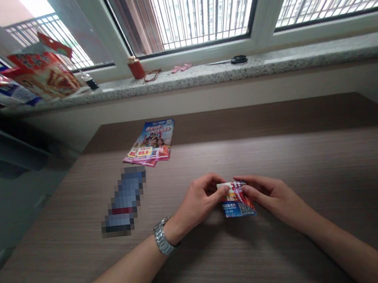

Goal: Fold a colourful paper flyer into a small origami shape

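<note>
A small folded colourful leaflet [238,206], with a blue lower part and a QR code, is held between both hands over the wooden table. My left hand [200,203], with a metal watch on its wrist, pinches the leaflet's upper left part, thumb on top. On the other side, my right hand [275,195] grips the upper right part with its thumb on the printed face. Fingers behind the paper are partly hidden. Several similar leaflets [155,140] lie stacked at the table's back left.
A pixelated dark flat object [124,202] lies on the table [328,154] left of my hands. The stone windowsill [195,77] bears snack bags [47,75], a red container [136,68], small pink packets [181,68] and black-handled scissors [238,59].
</note>
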`<state>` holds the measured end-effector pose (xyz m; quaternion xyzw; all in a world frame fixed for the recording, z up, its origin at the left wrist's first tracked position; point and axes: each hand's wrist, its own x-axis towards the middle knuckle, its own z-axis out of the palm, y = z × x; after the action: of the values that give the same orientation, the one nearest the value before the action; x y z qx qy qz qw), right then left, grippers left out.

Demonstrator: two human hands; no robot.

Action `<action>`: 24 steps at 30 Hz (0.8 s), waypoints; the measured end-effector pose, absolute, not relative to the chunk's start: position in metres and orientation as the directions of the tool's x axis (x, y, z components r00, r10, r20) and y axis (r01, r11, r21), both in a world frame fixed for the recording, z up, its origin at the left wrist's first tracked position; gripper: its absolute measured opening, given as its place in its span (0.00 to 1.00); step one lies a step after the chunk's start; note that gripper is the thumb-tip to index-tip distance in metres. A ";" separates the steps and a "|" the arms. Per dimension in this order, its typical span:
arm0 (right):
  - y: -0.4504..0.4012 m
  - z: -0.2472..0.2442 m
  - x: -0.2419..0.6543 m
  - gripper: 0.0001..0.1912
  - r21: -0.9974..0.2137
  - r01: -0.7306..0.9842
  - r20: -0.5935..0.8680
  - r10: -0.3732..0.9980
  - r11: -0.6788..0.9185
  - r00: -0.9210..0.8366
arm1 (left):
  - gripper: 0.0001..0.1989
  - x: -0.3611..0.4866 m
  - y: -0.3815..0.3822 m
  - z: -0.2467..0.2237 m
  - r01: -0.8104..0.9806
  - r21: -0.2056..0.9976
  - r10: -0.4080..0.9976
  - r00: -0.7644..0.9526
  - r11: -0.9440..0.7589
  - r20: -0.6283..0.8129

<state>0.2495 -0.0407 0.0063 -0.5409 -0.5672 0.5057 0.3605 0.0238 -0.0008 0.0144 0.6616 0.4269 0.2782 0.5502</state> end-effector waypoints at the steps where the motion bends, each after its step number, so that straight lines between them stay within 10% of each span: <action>1: -0.041 0.006 0.249 0.22 -0.964 0.250 -0.134 0.979 -0.093 -0.152 | 0.15 0.024 -0.001 0.014 0.261 0.965 0.869 0.483 -0.023 -0.109; 24: -0.046 0.004 0.245 0.22 -0.998 0.036 -0.049 0.991 -0.045 -0.123 | 0.13 0.022 0.000 0.014 0.151 0.988 0.912 0.399 0.033 -0.091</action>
<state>0.2446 -0.0462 0.0035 -0.4879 -0.5263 0.5334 0.4477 0.0220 -0.0005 0.0136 0.6104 0.4354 0.3329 0.5718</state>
